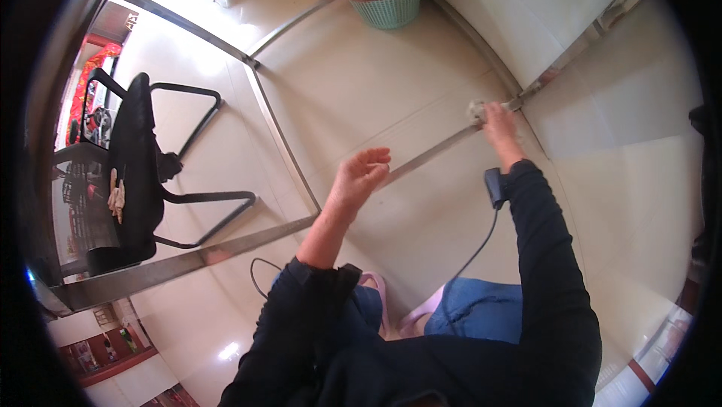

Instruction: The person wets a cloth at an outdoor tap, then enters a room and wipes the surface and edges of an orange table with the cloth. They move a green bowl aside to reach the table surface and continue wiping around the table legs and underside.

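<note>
My right hand (499,125) is closed around a crumpled pale wad (476,112), probably a cloth. It holds the wad against a metal frame bar (431,154) close to where that bar meets the corner near the wall; the hand is slightly blurred. My left hand (364,173) hovers empty near the same bar's lower end, its fingers loosely bent and apart. Strapped at my right wrist is a dark device (494,188) with a cable running down towards my lap.
A black cantilever chair (135,170) stands to the left, beyond another metal bar (282,136). At the back is a green plastic wastebasket (389,9) with a liner. A white panel (524,7) rises at the upper right. The floor (361,74) is pale tile.
</note>
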